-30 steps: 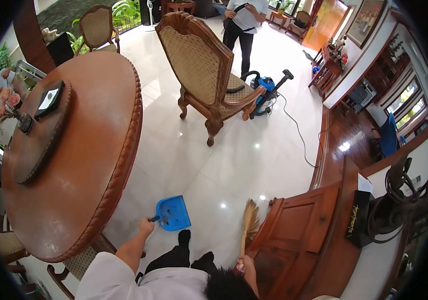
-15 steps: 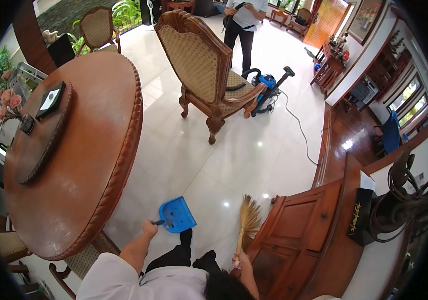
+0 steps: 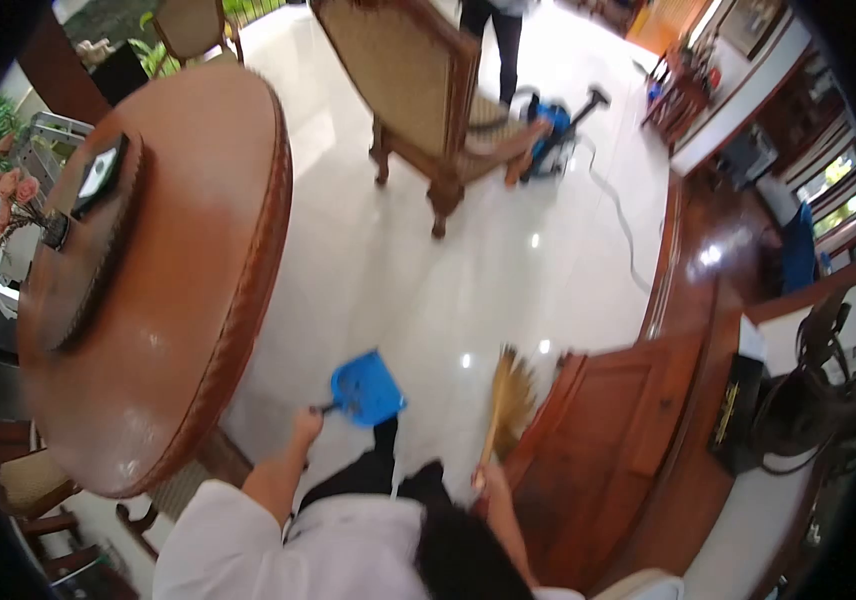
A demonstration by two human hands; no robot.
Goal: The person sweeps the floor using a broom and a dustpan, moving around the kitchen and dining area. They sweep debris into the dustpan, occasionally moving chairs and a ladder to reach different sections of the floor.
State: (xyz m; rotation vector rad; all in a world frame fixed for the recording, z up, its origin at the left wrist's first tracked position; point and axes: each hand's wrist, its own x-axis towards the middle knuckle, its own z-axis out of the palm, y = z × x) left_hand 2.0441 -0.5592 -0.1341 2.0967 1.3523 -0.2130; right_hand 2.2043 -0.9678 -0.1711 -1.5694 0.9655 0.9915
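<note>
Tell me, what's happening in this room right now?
A person is sweeping the white tiled floor. Their left hand grips the handle of a blue dustpan held low over the floor, and their right hand holds a straw hand broom with its bristles beside a wooden cabinet. A large round wooden table stands to their left. Farther off, past an armchair, another person stands by a blue vacuum cleaner. The picture is blurred.
</note>
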